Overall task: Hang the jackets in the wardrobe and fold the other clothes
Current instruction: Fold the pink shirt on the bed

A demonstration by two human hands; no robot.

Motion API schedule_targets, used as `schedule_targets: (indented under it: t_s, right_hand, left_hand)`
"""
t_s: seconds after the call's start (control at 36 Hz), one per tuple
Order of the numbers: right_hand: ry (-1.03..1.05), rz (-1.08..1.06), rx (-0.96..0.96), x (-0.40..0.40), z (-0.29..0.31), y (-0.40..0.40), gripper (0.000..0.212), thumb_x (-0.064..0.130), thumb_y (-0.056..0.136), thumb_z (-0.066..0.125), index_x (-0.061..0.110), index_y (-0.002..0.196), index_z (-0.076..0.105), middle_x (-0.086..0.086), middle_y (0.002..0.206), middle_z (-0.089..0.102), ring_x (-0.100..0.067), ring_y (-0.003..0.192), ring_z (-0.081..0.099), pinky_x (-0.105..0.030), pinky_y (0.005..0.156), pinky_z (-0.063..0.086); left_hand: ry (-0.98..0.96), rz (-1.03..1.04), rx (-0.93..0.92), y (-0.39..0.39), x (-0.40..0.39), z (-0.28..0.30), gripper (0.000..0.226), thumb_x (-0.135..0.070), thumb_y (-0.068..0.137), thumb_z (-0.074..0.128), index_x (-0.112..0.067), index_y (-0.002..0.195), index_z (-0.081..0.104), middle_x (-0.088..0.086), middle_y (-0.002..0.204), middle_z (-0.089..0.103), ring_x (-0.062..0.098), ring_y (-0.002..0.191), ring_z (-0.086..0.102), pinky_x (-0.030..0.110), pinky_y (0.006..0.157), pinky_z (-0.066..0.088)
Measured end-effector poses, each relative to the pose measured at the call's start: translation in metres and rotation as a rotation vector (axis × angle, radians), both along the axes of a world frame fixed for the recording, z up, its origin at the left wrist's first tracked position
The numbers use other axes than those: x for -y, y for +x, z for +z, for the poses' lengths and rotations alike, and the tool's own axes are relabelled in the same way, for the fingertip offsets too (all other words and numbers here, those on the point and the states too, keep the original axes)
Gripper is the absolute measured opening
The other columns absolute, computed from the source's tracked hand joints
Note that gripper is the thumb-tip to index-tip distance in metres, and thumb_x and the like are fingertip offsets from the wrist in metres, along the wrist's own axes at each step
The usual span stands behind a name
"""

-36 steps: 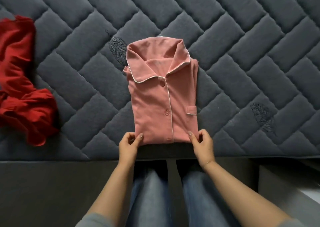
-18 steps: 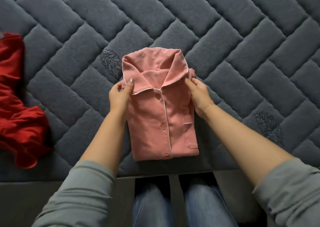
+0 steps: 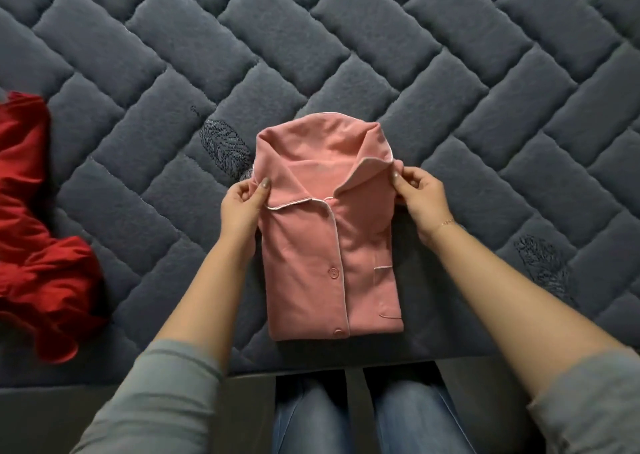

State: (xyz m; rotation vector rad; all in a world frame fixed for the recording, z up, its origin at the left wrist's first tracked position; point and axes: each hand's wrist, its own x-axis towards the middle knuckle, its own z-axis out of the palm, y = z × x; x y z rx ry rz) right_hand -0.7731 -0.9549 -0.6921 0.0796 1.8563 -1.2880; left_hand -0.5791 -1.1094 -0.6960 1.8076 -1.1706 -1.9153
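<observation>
A pink buttoned shirt (image 3: 311,263) with white piping lies folded into a neat rectangle on the dark grey quilted mattress (image 3: 346,55), collar pointing away from me. My left hand (image 3: 242,204) pinches the shirt's left shoulder edge beside the collar. On the other side, my right hand (image 3: 420,200) pinches the right shoulder edge by the collar tip. A crumpled red garment (image 3: 38,245) lies at the far left of the mattress, apart from both hands.
The mattress front edge (image 3: 173,374) runs across the lower part of the view, with a dark bed frame (image 3: 52,419) below it. My legs in blue jeans (image 3: 363,415) stand against the frame, directly below the shirt.
Both hands left the shirt's bottom corners, moved up to its shoulders by the collar, and now pinch the edges there. The view has tilted down towards the bed.
</observation>
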Motion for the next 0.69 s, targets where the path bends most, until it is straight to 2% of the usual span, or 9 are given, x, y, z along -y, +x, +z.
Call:
schedule_targets:
  t_s: [0.08,0.14,0.19,0.25,0.33,0.39,0.47,0.58,0.69]
  right_hand:
    - [0.067,0.044,-0.091,0.004,-0.009,-0.01,0.027,0.006,0.093,0.059,-0.002,0.118,0.054,-0.003,0.081,0.057,-0.009,0.068,0.053,-0.02,0.065,0.049]
    - [0.09,0.153,-0.257,0.004,-0.009,-0.016,0.037,0.005,0.09,0.064,0.004,0.123,0.049,-0.001,0.093,0.055,-0.007,0.07,0.053,-0.013,0.068,0.047]
    - [0.063,0.27,-0.448,0.003,-0.007,-0.022,0.04,0.001,0.088,0.064,0.006,0.125,0.05,-0.007,0.111,0.052,-0.011,0.083,0.055,-0.01,0.077,0.045]
    - [0.031,0.404,-0.595,0.005,-0.006,-0.03,0.037,0.0,0.088,0.059,0.003,0.125,0.055,-0.012,0.12,0.051,-0.018,0.097,0.055,-0.014,0.087,0.043]
    - [-0.003,0.632,-0.684,0.019,-0.007,-0.042,0.041,0.009,0.09,0.06,0.005,0.131,0.053,-0.009,0.126,0.05,-0.024,0.112,0.053,-0.027,0.101,0.04]
    - [0.005,0.741,-0.698,0.031,-0.009,-0.046,0.053,0.022,0.089,0.067,0.009,0.136,0.049,-0.008,0.129,0.051,-0.021,0.118,0.05,-0.029,0.106,0.037]
    - [0.056,0.819,-0.694,0.044,-0.015,-0.044,0.061,0.039,0.085,0.07,0.018,0.138,0.049,-0.006,0.123,0.054,-0.02,0.117,0.047,-0.023,0.103,0.032]
    - [0.125,0.85,-0.729,0.052,-0.021,-0.043,0.044,0.034,0.09,0.065,0.016,0.13,0.059,-0.011,0.112,0.055,-0.026,0.11,0.05,-0.028,0.095,0.036]
    - [0.155,0.953,-0.822,0.053,-0.018,-0.05,0.028,0.024,0.091,0.063,0.008,0.113,0.069,-0.015,0.103,0.06,-0.031,0.104,0.054,-0.032,0.086,0.037]
  left_hand:
    - [-0.071,-0.084,0.082,0.0,0.005,-0.012,0.033,-0.021,0.088,0.069,-0.008,0.114,0.051,0.007,0.098,0.061,0.021,0.094,0.056,0.039,0.092,0.048]
    - [-0.154,-0.193,0.149,0.003,0.009,-0.012,0.047,-0.023,0.087,0.07,-0.015,0.126,0.045,0.002,0.105,0.062,0.018,0.1,0.059,0.038,0.097,0.047]
    - [-0.324,-0.272,0.214,0.005,0.016,-0.009,0.058,-0.019,0.086,0.07,-0.016,0.135,0.04,0.005,0.119,0.054,0.016,0.109,0.054,0.025,0.099,0.044]
    - [-0.541,-0.36,0.235,0.003,0.026,-0.004,0.054,-0.015,0.087,0.069,-0.013,0.135,0.045,0.008,0.126,0.047,0.016,0.116,0.049,0.014,0.098,0.039]
    - [-0.809,-0.633,0.26,-0.009,0.048,0.0,0.044,-0.017,0.088,0.067,-0.011,0.13,0.055,0.011,0.125,0.051,0.022,0.12,0.048,0.029,0.106,0.036]
    - [-0.843,-0.738,0.283,-0.019,0.06,-0.002,0.038,-0.02,0.089,0.066,-0.015,0.127,0.061,0.009,0.128,0.055,0.023,0.121,0.05,0.037,0.108,0.036]
    - [-0.828,-0.829,0.332,-0.033,0.064,-0.007,0.032,-0.028,0.09,0.066,-0.022,0.121,0.067,0.002,0.128,0.059,0.02,0.12,0.054,0.043,0.105,0.039]
    - [-0.883,-0.863,0.389,-0.041,0.063,-0.011,0.03,-0.032,0.085,0.07,-0.018,0.111,0.072,0.006,0.111,0.064,0.024,0.107,0.057,0.042,0.093,0.045]
    - [-0.886,-0.98,0.409,-0.044,0.069,-0.012,0.029,-0.014,0.081,0.072,-0.013,0.11,0.072,0.015,0.101,0.059,0.033,0.098,0.057,0.035,0.086,0.043]
